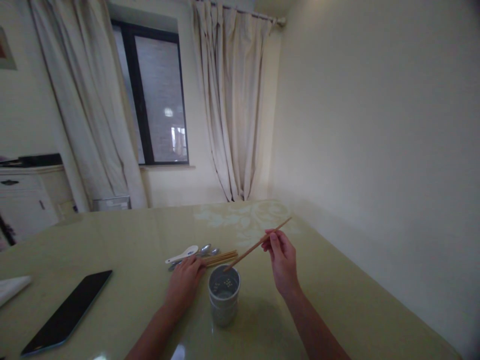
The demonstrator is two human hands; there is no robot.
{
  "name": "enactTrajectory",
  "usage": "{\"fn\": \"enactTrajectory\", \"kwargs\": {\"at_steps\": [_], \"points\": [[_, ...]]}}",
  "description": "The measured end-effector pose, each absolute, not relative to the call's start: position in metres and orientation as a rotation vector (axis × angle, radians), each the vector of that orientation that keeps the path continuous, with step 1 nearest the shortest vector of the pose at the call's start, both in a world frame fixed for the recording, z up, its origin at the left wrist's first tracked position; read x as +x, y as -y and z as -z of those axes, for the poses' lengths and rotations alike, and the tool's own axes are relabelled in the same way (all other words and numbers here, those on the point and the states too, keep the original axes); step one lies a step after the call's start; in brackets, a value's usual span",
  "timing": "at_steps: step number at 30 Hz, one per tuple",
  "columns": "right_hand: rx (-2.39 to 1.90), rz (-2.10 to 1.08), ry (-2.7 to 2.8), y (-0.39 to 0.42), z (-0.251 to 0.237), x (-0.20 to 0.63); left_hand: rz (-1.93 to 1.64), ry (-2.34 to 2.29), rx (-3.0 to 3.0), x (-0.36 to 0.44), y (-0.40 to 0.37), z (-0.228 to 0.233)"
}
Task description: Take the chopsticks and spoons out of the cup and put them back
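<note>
My right hand (pixel 282 257) pinches a thin wooden chopstick (pixel 250 248) near its upper part. The stick slants down to the left, and its lower end is at the mouth of a grey cup-shaped holder (pixel 224 300) standing upright with holes in its bottom. To the left of the holder, my left hand (pixel 187 277) is closed over the ends of several chopsticks (pixel 221 257) lying on the table; its fingertips are partly hidden. A white ceramic spoon (pixel 182 255) and metal spoons (pixel 205 248) lie just beyond these fingers.
The glossy pale-green table (pixel 142 240) meets a bare wall on the right. A dark tablet (pixel 69 312) lies at the left, with a white object (pixel 13 287) at the far left edge. Behind are curtains (pixel 234 100), a window (pixel 161 100) and a white cabinet (pixel 28 200).
</note>
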State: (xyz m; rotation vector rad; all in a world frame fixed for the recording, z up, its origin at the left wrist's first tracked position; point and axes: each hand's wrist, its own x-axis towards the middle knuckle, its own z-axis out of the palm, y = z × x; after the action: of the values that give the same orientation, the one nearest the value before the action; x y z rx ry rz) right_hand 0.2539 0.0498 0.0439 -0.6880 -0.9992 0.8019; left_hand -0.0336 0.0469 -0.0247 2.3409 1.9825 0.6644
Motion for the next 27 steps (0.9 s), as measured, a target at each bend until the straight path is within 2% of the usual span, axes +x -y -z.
{"fn": "enactTrajectory", "kwargs": {"at_steps": [8,18,27], "points": [[-0.751,-1.019,1.351,-0.031,-0.033,0.222,-0.625,-1.933,2.340,-0.032,-0.048,0.024],[-0.795,-1.077,1.326,-0.034,-0.024,0.218,-0.819,-1.745,2.166,-0.006,-0.030,0.010],[-0.884,-1.235,1.134,-0.048,0.007,0.206,-1.253,-1.437,2.039,0.005,-0.034,0.017]]}}
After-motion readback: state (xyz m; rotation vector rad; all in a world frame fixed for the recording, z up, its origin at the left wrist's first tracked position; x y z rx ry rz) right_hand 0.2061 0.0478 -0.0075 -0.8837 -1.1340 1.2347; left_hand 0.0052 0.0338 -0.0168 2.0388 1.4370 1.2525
